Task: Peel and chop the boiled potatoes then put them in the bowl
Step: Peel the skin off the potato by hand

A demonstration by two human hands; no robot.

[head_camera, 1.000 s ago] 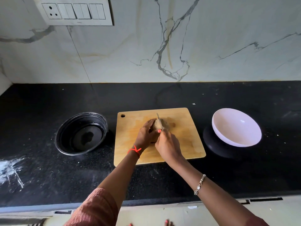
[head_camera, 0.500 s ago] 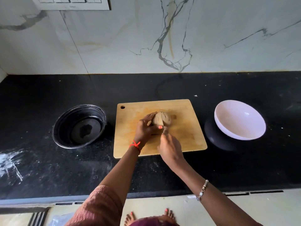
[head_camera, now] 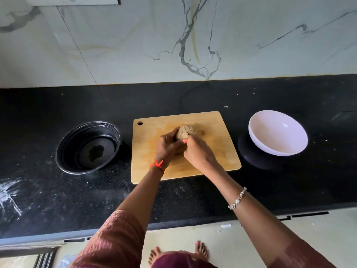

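The scored potato [head_camera: 183, 133] sits on the wooden cutting board [head_camera: 222, 151], gripped by the left hand [head_camera: 167, 147]. The right hand [head_camera: 199, 151] curls against its near side, though I can't tell what it holds. The white bowl [head_camera: 270, 136] waits to the right on the black tabletop [head_camera: 58, 190].

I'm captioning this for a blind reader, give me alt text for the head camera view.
Both hands work a brown, scored potato on a wooden cutting board: the left hand grips it, the right hand touches it, its grip hidden. A black pan sits left, a white bowl right, on a black counter.
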